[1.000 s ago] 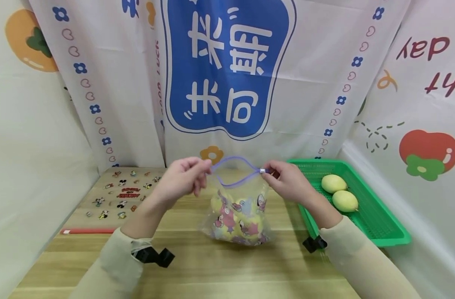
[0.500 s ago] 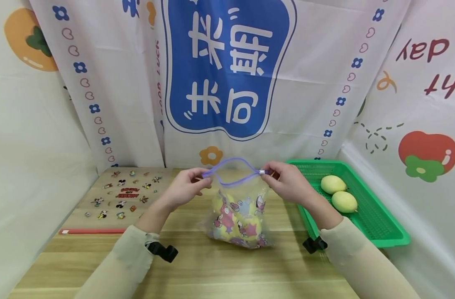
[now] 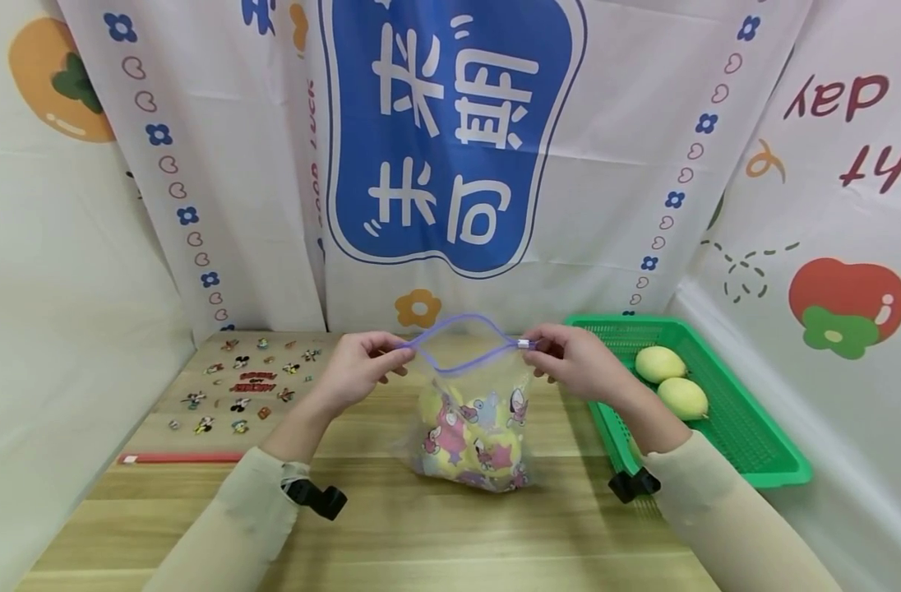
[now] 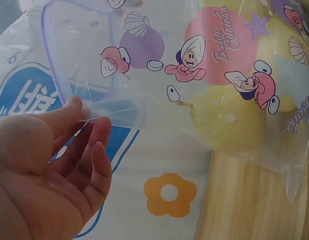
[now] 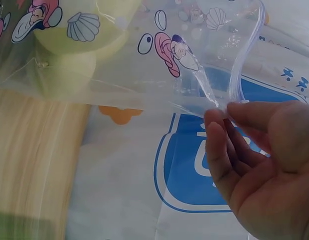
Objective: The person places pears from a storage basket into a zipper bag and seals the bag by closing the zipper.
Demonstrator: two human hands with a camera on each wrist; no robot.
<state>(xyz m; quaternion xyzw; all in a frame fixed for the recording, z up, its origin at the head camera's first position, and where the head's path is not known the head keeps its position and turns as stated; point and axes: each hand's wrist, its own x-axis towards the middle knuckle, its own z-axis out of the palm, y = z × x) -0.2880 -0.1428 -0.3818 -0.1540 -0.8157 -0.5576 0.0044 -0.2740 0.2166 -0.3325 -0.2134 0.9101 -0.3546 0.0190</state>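
Left hand (image 3: 359, 368) has lowered; we find it and right hand (image 3: 582, 362) pinching the open-mouthed bag (image 3: 471, 436), six o'clock between them.

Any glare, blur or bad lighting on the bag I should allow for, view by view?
Head: bright, fairly even light, soft shadows on the wooden tabletop, no obvious blur on the zip bag; left wrist: dimmer, cartoon prints clear, faint sheen on the zip bag; right wrist: hazy, with the plainest glare, a white streak on the plastic near the right grip.
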